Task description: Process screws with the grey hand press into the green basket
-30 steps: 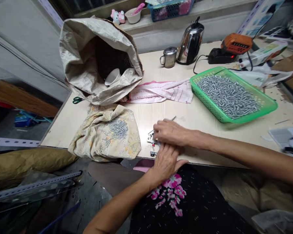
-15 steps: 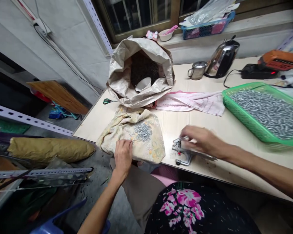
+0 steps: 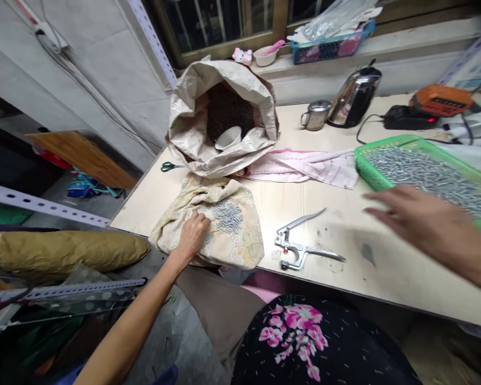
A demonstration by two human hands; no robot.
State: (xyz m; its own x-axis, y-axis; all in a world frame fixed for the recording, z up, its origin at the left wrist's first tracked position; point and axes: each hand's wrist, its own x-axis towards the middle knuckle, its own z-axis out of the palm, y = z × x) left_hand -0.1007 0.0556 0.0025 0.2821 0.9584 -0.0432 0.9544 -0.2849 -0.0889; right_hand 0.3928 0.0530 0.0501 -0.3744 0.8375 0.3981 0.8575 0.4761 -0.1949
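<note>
My left hand (image 3: pixel 193 233) rests on a patterned cloth (image 3: pixel 244 243) with its fingers curled in, beside a pile of small silvery metal pins (image 3: pixel 228 216). Whatever its fingertips hold, if anything, is hidden. Blurred by motion, my right hand (image 3: pixel 419 222) hovers at the near edge of the green basket (image 3: pixel 379 182), fingers stretched out and apart, with nothing visible in them. Many similar silvery pins (image 3: pixel 433 174) fill that basket. Between my hands, hand pliers with a spring and a C-shaped jaw (image 3: pixel 300 251) lie untouched on the table, handles spread.
Behind the cloth stands a large open sack (image 3: pixel 188 128) with a white bowl (image 3: pixel 228 138) inside. Small scissors (image 3: pixel 169 166) and a pink-white towel (image 3: pixel 304 168) lie nearby. A metal cup (image 3: pixel 317 115), kettle (image 3: pixel 355 96) and orange battery on a charger (image 3: pixel 441 100) stand at the back.
My right hand has left the pliers and moved right to the green basket. The left hand has shifted slightly farther onto the cloth. The view has turned a little to the right.
</note>
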